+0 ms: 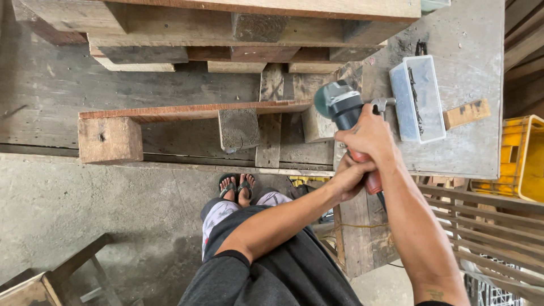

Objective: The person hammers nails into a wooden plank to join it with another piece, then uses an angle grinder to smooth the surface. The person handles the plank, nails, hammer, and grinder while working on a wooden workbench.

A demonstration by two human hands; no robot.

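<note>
An angle grinder [341, 106] with a dark head and red body hangs in front of me, its disc end pointing at the right end of a reddish wooden plank [192, 110]. My right hand [369, 136] is wrapped around the grinder's body. My left hand [350, 177] grips the red rear handle just below it. The plank rests on wooden blocks [110, 139], part of a pallet-like frame. The grinder's disc is close to the plank's end; I cannot tell whether it touches.
Stacked wooden pallets [226, 28] lie at the top. A grey worktop [470, 96] on the right bears a clear plastic box [418, 99] of small parts and a wood offcut [466, 113]. A yellow crate [524, 158] stands far right. My sandalled feet [238, 187] are on concrete.
</note>
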